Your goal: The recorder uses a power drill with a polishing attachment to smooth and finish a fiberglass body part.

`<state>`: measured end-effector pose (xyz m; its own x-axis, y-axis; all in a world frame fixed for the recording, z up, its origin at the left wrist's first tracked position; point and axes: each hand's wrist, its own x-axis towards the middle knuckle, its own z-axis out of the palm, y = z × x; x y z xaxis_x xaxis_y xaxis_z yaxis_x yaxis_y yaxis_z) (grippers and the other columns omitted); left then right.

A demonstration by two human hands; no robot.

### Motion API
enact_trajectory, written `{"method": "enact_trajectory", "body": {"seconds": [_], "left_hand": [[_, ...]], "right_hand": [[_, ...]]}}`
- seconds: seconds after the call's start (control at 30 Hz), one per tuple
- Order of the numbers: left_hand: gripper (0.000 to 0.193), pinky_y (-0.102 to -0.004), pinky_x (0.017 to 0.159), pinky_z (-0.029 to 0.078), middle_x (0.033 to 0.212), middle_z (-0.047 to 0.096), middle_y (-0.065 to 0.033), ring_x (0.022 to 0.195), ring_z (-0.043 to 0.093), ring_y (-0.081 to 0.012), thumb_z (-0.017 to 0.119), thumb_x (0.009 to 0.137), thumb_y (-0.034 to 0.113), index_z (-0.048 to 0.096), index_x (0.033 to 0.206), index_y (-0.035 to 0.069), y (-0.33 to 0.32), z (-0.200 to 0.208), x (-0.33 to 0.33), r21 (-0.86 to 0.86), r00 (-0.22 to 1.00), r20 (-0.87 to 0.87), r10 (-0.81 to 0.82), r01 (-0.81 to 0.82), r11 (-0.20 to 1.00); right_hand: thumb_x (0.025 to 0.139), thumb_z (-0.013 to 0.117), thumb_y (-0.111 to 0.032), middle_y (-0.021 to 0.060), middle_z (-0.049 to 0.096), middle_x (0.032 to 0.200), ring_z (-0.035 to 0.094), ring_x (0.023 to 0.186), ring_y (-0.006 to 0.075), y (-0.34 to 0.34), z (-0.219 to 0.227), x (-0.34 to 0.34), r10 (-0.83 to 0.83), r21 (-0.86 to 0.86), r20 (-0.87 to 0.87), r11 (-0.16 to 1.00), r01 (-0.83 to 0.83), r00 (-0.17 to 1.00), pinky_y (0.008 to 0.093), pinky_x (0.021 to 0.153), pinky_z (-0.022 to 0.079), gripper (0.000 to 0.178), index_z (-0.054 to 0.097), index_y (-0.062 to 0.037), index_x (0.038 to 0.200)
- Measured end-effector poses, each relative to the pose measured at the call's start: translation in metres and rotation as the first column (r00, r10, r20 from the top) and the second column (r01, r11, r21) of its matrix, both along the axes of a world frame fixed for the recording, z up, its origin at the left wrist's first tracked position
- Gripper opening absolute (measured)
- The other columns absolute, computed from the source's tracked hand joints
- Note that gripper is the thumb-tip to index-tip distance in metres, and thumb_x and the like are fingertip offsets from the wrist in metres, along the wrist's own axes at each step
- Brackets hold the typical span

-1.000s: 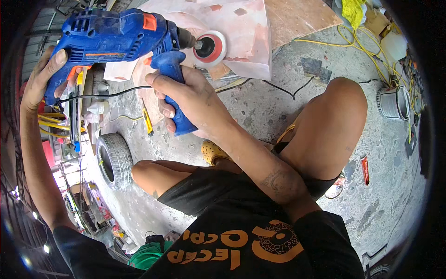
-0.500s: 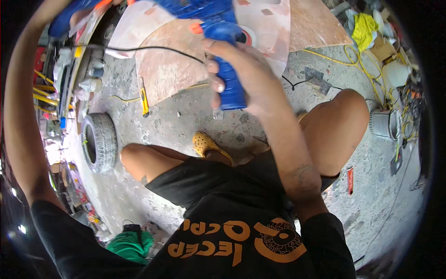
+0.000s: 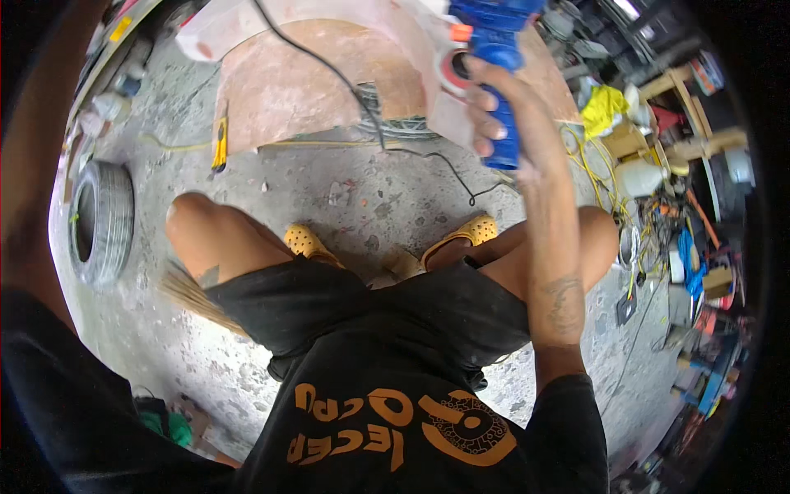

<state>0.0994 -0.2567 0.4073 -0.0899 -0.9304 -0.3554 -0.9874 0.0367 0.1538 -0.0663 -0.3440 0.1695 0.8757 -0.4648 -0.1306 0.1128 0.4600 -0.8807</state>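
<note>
My right hand (image 3: 514,103) is raised at the upper right, fingers wrapped round the ridged handle of a blue pistol-grip tool (image 3: 502,136). An orange part shows near the top of its grip; the tool's upper end runs past the picture's edge, so its exact kind is hidden. Just left of the fingers is a red-and-white ring-shaped roll (image 3: 449,72), against a curved pale pinkish panel (image 3: 321,74). Along the left edge my left arm (image 3: 37,156) reaches up, its hand out of the picture. A black cord (image 3: 329,74) hangs down across the panel to the floor.
A yellow utility knife (image 3: 220,146) lies at the panel's left edge. A tyre (image 3: 104,222) stands on the left. Yellow hose (image 3: 599,169), a yellow cloth (image 3: 603,109), a white jug (image 3: 640,177) and clutter line the right. My yellow clogs (image 3: 311,244) rest on the concrete floor.
My right hand has moved right and slightly up with the blue tool. My left hand, at the upper left before, has left the picture. The view has shifted, showing more of the right side.
</note>
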Motion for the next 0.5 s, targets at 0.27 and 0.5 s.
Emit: {"method": "enact_trajectory", "body": {"seconds": [0.27,0.5], "left_hand": [[0.083,-0.0267,0.059,0.049,0.08,0.069,-0.0107,0.061,0.063,-0.015,0.063,0.077,0.077,0.068,0.111,0.002,0.004,0.004,0.044,-0.242,0.905,0.114,0.41,-0.375,0.895],[0.076,-0.02,0.037,0.037,0.06,0.059,-0.0082,0.036,0.047,-0.008,0.069,0.082,0.067,0.059,0.099,-0.007,-0.039,-0.018,0.047,-0.305,0.929,-0.088,0.359,-0.368,0.878]], "right_hand": [[0.091,0.068,-0.017,0.0,0.056,0.074,0.053,0.049,0.0101,0.041,-0.012,0.039,-0.123,0.438,0.339,0.898,-0.041,0.933,0.0291,0.041,0.046,0.016,0.059,-0.0065,0.098],[0.093,0.066,-0.021,-0.0034,0.051,0.078,0.049,0.052,0.0064,0.036,-0.022,0.014,-0.25,0.487,0.394,0.873,0.03,0.885,0.0251,0.04,0.041,0.022,0.055,-0.0093,0.109]]}}
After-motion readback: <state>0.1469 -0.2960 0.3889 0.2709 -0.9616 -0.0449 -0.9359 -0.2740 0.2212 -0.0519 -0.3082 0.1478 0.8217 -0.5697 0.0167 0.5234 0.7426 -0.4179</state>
